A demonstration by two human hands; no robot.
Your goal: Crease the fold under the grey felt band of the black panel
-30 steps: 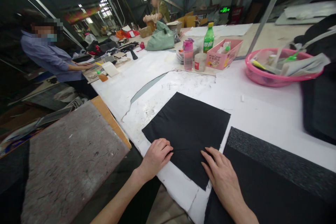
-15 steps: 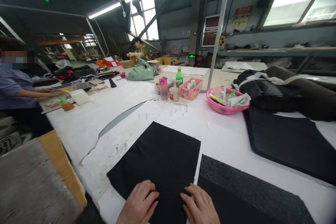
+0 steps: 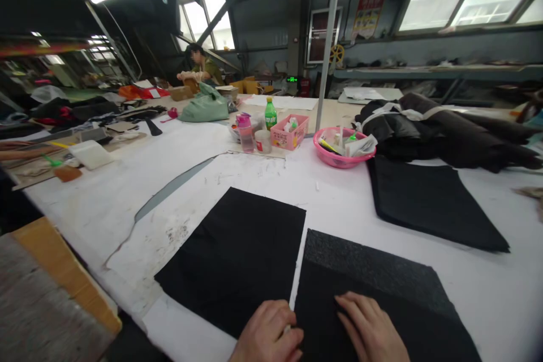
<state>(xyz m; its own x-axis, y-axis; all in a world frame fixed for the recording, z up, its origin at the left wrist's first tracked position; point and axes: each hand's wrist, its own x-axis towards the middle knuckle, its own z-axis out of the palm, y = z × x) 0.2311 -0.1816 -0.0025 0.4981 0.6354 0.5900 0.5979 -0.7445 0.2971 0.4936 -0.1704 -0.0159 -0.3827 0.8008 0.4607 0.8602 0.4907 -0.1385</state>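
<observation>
Two black fabric pieces lie side by side on the white-covered table. The left piece is plain and flat. The right piece has a speckled dark grey band along its far edge. At the narrow white gap between them, my left hand is closed with fingers curled; a small pale spot shows at its fingertips, too little to name. My right hand is over the right piece, thumb and fingers closed on its black fabric.
A stack of black fabric lies right, below dark rolled material. Beyond are a pink basin, a pink box, a green bottle and a pink-lidded cup. A metal pole rises behind. A co-worker sits far back.
My view has turned right. Both hands have moved right: the left from the left piece to the gap, the right from the gap onto the right piece.
</observation>
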